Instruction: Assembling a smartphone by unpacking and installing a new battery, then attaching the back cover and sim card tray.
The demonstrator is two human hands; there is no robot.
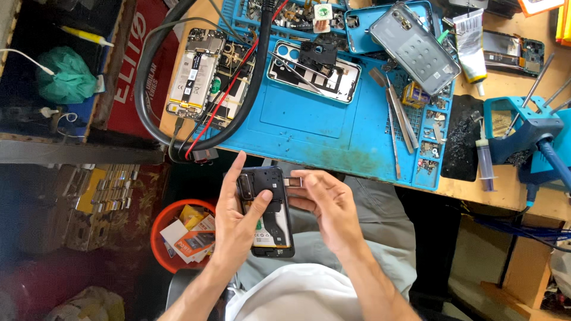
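Note:
My left hand (235,223) grips an opened black phone (272,229) with its back cover off, held over my lap below the bench edge. The thumb lies across its inner frame near the camera module. My right hand (327,205) is at the phone's upper right edge, fingertips pinching a small silvery tray-like part (295,180) beside the frame. The battery and a label show at the phone's lower half.
A blue repair mat (315,128) covers the wooden bench, with two more opened phones (195,74), tweezers (297,70), a grey back cover (414,46), a glue tube (471,50), a syringe (485,163), thick black cable (256,77) and a blue holder (523,128). An orange bin (178,235) sits on the floor at left.

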